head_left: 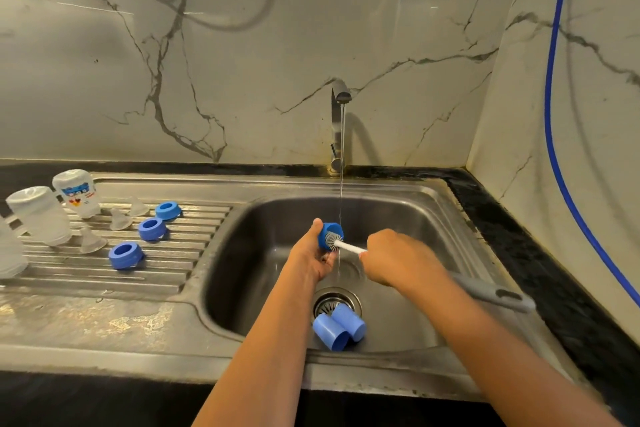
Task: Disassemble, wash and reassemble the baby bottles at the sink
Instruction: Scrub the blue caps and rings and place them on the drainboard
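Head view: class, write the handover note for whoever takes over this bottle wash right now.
Left hand grips a blue ring at the tap stream; right hand holds the brush, bristles inside the ring.
Drainboard: three bottles, three teats, three blue rings, apparently washed.
Sink: two blue caps by the drain.
Left: finish this ring, wash caps, reassemble.

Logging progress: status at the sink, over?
Left hand holds blue ring by the tap stream. Right hand grips small brush, bristles in the ring. Two blue caps by the drain, nothing blocking.
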{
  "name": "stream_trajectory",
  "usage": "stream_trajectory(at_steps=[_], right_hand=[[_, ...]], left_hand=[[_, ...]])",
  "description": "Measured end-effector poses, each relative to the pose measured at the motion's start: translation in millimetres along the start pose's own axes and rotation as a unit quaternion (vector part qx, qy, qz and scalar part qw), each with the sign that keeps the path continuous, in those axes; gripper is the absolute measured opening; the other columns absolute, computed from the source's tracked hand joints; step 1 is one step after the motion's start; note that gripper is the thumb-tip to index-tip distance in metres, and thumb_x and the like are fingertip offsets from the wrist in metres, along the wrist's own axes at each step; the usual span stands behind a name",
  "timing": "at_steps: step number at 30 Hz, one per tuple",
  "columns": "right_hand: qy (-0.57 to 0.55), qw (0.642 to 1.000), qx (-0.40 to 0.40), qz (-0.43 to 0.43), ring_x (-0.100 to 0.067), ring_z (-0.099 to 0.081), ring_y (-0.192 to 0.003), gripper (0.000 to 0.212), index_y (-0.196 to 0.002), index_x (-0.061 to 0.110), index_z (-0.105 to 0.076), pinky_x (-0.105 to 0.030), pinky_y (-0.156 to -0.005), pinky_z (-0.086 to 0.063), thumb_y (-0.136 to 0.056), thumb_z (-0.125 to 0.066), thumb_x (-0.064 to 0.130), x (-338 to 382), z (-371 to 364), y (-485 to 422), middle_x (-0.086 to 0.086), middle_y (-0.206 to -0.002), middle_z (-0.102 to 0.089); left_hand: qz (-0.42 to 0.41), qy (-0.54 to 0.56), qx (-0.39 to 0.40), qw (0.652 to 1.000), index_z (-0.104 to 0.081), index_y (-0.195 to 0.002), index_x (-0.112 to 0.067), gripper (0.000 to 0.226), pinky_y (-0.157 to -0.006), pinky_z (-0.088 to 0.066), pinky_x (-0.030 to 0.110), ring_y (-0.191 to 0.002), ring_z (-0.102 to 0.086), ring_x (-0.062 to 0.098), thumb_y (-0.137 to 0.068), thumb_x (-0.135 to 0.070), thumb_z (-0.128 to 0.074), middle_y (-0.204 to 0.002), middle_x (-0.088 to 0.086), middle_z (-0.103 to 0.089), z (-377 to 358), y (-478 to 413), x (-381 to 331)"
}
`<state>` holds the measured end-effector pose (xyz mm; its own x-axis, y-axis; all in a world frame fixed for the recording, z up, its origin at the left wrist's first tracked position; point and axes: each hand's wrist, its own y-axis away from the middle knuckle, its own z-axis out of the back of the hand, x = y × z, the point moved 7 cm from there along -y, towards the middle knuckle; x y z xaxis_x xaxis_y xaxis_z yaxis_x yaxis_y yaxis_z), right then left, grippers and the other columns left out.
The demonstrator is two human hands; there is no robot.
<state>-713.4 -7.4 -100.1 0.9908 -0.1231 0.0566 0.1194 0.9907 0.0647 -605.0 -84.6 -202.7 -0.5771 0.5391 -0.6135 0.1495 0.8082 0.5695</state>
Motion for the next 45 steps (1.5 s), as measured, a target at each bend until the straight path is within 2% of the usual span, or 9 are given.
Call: stream_trajectory(at_steps=[3, 9, 14, 20, 26, 32, 34, 40, 45], right_hand=[[-0.034, 0.999, -0.003, -0.014, -0.020, -0.056, -0.074, 0.023, -0.093, 0.020, -0.057, -0.029, -0.060, -0.041, -0.098, -0.041, 0.036, -7.8, 6.6, -8.5, 0.001, -0.075, -0.052], [-0.066, 0.997, -0.002, -0.038, -0.024, -0.051, -0.080, 0.034, -0.108, 0.014, -0.060, -0.030, -0.068, -0.039, -0.099, -0.035, 0.035, -17.2, -2.7, -9.5, -0.006, -0.094, -0.058], [-0.060, 0.998, 0.017, -0.005, -0.021, -0.053, -0.072, 0.027, -0.083, 0.017, -0.051, -0.030, -0.062, -0.041, -0.099, -0.037, 0.034, -10.5, -11.1, -9.5, 0.001, -0.073, -0.049], [-0.103, 0.993, 0.008, -0.059, -0.019, -0.053, -0.062, 0.040, -0.067, 0.020, -0.047, -0.030, -0.061, -0.042, -0.095, -0.037, 0.047, -45.8, -5.7, -25.7, -0.001, -0.069, -0.054], [-0.079, 0.992, 0.088, -0.052, -0.017, -0.048, -0.050, 0.036, -0.073, 0.015, -0.051, -0.026, -0.054, -0.039, -0.096, -0.037, 0.038, -38.3, -20.9, -19.1, -0.002, -0.065, -0.056], [-0.167, 0.980, 0.090, -0.053, -0.016, -0.039, -0.036, 0.047, -0.060, 0.011, -0.053, -0.021, -0.046, -0.035, -0.096, -0.040, 0.037, -48.9, -6.8, -14.2, 0.005, -0.027, -0.039], [-0.172, 0.979, 0.090, -0.065, -0.017, -0.040, -0.037, 0.048, -0.060, 0.011, -0.053, -0.021, -0.047, -0.035, -0.097, -0.040, 0.039, -51.3, -8.7, -15.4, 0.005, -0.027, -0.039], [-0.134, 0.981, 0.128, -0.058, -0.016, -0.040, -0.038, 0.046, -0.059, 0.012, -0.052, -0.022, -0.049, -0.038, -0.095, -0.039, 0.037, -38.9, -25.1, -12.5, 0.002, -0.039, -0.046], [-0.236, 0.960, 0.136, -0.062, -0.014, -0.033, -0.038, 0.046, -0.060, 0.011, -0.051, -0.018, -0.040, -0.028, -0.097, -0.041, 0.038, -47.8, -14.1, -10.8, 0.000, -0.046, -0.042]], left_hand=[[-0.034, 0.009, -0.008, 0.999, -0.055, -0.099, -0.004, 0.036, -0.068, -0.057, 0.031, -0.084, -0.065, 0.024, -0.088, -0.037, -0.067, -0.098, 0.017, -0.061, 1.0, -2.8, -8.9], [-0.041, 0.003, -0.009, 0.999, -0.056, -0.096, -0.007, 0.033, -0.075, -0.057, 0.032, -0.102, -0.066, 0.028, -0.088, -0.037, -0.067, -0.105, 0.018, -0.063, -2.5, -6.6, -6.7], [-0.041, -0.029, -0.021, 0.999, -0.057, -0.095, -0.006, 0.036, -0.073, -0.056, 0.029, -0.079, -0.065, 0.023, -0.087, -0.039, -0.066, -0.096, 0.017, -0.064, 1.9, -11.7, -8.3], [-0.071, -0.024, -0.025, 0.997, -0.060, -0.110, -0.008, 0.042, -0.048, -0.054, 0.021, -0.084, -0.068, 0.021, -0.086, -0.042, -0.067, -0.111, 0.017, -0.066, 2.6, -14.5, -12.8], [-0.062, -0.153, -0.014, 0.986, -0.061, -0.107, -0.008, 0.044, -0.062, -0.049, 0.024, -0.079, -0.063, 0.019, -0.083, -0.043, -0.071, -0.098, 0.014, -0.068, -3.5, -16.8, -2.1], [-0.044, -0.133, -0.031, 0.990, -0.058, -0.103, -0.008, 0.041, -0.058, -0.049, 0.023, -0.063, -0.051, 0.014, -0.089, -0.046, -0.063, -0.092, 0.015, -0.063, 2.7, -20.2, -6.3], [-0.027, -0.117, -0.019, 0.993, -0.057, -0.097, -0.007, 0.039, -0.061, -0.048, 0.022, -0.064, -0.050, 0.014, -0.091, -0.045, -0.061, -0.091, 0.015, -0.062, 2.4, -20.6, -4.2], [-0.033, -0.180, -0.014, 0.983, -0.061, -0.112, -0.006, 0.055, -0.055, -0.048, 0.021, -0.062, -0.055, 0.013, -0.083, -0.052, -0.066, -0.096, 0.015, -0.067, 1.0, -23.6, 0.4], [-0.044, -0.154, -0.043, 0.986, -0.059, -0.112, -0.006, 0.051, -0.052, -0.049, 0.020, -0.057, -0.050, 0.012, -0.087, -0.051, -0.062, -0.100, 0.017, -0.066, 7.6, -27.8, -6.8]])
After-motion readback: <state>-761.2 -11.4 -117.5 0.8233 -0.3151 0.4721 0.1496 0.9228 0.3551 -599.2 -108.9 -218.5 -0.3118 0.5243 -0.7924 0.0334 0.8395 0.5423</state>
